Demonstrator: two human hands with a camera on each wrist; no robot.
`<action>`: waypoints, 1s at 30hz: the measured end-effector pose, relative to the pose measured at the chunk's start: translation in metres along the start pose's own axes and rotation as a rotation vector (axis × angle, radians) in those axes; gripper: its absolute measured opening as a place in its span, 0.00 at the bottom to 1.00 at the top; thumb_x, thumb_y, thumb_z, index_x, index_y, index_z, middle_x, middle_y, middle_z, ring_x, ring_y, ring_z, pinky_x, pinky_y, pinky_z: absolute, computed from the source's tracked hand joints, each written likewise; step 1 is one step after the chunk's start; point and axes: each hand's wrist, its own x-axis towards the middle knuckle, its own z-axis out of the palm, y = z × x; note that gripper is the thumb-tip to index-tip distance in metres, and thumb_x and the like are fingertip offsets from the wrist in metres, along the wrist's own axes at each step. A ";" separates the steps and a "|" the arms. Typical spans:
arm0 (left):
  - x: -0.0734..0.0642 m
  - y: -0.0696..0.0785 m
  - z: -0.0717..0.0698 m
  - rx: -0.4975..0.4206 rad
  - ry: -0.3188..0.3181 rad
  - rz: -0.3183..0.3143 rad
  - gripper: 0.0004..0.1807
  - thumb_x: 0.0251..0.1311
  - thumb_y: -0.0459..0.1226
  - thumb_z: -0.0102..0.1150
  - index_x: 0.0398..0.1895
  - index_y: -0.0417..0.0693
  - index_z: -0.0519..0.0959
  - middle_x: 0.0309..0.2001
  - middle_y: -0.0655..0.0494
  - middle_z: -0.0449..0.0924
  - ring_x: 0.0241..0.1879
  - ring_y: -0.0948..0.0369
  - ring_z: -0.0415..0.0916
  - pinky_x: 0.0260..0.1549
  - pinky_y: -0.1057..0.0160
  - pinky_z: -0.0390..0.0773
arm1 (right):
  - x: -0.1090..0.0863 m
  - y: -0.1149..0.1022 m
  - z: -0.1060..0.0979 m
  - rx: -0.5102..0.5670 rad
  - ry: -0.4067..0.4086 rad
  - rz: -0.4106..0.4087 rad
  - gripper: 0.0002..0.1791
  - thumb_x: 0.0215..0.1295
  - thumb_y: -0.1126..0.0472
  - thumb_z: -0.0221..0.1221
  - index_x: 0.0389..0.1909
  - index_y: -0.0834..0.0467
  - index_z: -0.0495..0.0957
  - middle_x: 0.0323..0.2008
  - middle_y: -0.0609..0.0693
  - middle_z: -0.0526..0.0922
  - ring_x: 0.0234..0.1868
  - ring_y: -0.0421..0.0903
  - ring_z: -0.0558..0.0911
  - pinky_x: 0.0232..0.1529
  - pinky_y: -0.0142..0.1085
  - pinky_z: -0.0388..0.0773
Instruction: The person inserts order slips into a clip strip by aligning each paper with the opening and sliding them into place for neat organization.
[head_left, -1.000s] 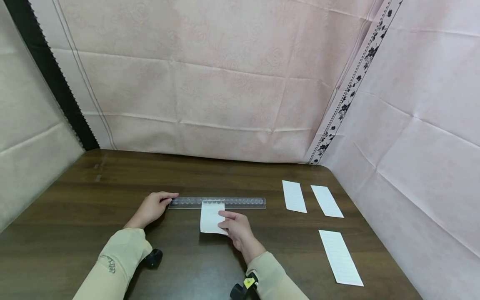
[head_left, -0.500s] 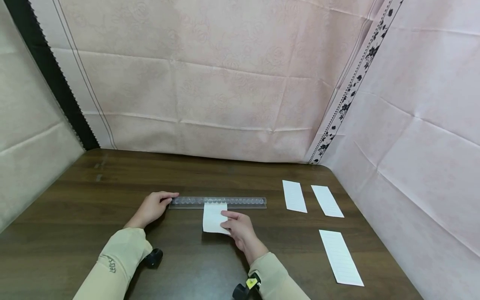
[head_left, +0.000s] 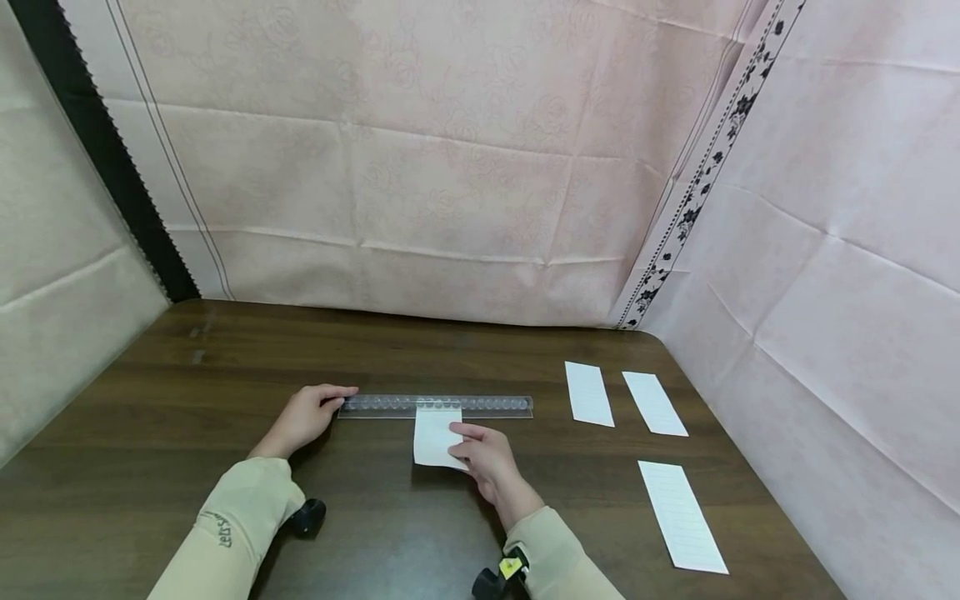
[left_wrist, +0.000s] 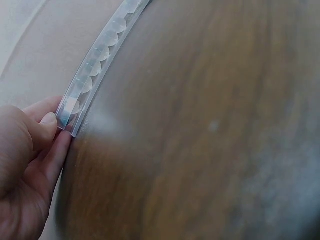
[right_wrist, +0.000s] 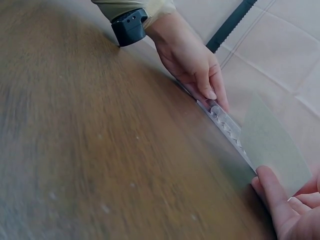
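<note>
The right hand [head_left: 486, 457] pinches a small slip of paper [head_left: 437, 437] by its near right corner, and over the last second it has slid that slip a little to the right along the near edge of the clear ruler [head_left: 435, 406]. The slip's far edge now sits tucked against the ruler, slightly right of where it lay before. The left hand [head_left: 302, 417] has not moved: its fingers [left_wrist: 47, 131] curl round the ruler's left end and hold it flat on the tabletop [head_left: 225, 375]. So the work looks like lining the slip up under the ruler, with the position still being adjusted. Three longer paper strips [head_left: 588, 392] lie well apart on the right side of the tabletop, unchanged.
</note>
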 end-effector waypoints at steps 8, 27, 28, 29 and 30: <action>-0.001 0.003 -0.001 -0.004 -0.003 -0.010 0.15 0.66 0.28 0.48 0.53 0.39 0.78 0.53 0.40 0.76 0.55 0.44 0.69 0.50 0.44 0.69 | 0.001 0.001 -0.005 0.007 0.012 0.010 0.19 0.54 0.76 0.60 0.49 0.65 0.79 0.37 0.53 0.78 0.18 0.38 0.65 0.20 0.27 0.66; -0.001 0.002 -0.001 0.000 0.004 -0.019 0.15 0.66 0.28 0.48 0.53 0.40 0.79 0.53 0.40 0.75 0.56 0.44 0.68 0.51 0.43 0.68 | 0.001 0.000 -0.011 -0.002 0.016 0.009 0.19 0.54 0.75 0.60 0.49 0.65 0.79 0.28 0.49 0.75 0.13 0.35 0.60 0.17 0.24 0.62; -0.001 0.002 0.000 -0.001 0.004 -0.019 0.15 0.66 0.28 0.48 0.53 0.40 0.79 0.53 0.40 0.75 0.56 0.44 0.68 0.51 0.43 0.68 | 0.001 0.000 -0.011 -0.005 0.018 0.013 0.19 0.54 0.75 0.60 0.49 0.65 0.79 0.30 0.50 0.76 0.13 0.36 0.60 0.17 0.25 0.62; -0.001 0.002 0.000 -0.003 0.005 -0.020 0.15 0.66 0.28 0.48 0.52 0.40 0.79 0.53 0.40 0.75 0.56 0.44 0.68 0.51 0.43 0.68 | 0.000 0.000 -0.012 -0.005 0.020 0.018 0.19 0.54 0.75 0.60 0.49 0.65 0.79 0.32 0.51 0.76 0.14 0.36 0.60 0.17 0.25 0.62; -0.001 0.002 0.000 -0.004 0.007 -0.019 0.15 0.66 0.28 0.48 0.52 0.40 0.79 0.53 0.40 0.75 0.56 0.44 0.68 0.51 0.43 0.68 | 0.000 0.000 -0.012 -0.005 0.021 0.022 0.19 0.54 0.75 0.60 0.49 0.65 0.79 0.33 0.52 0.76 0.14 0.36 0.60 0.17 0.25 0.62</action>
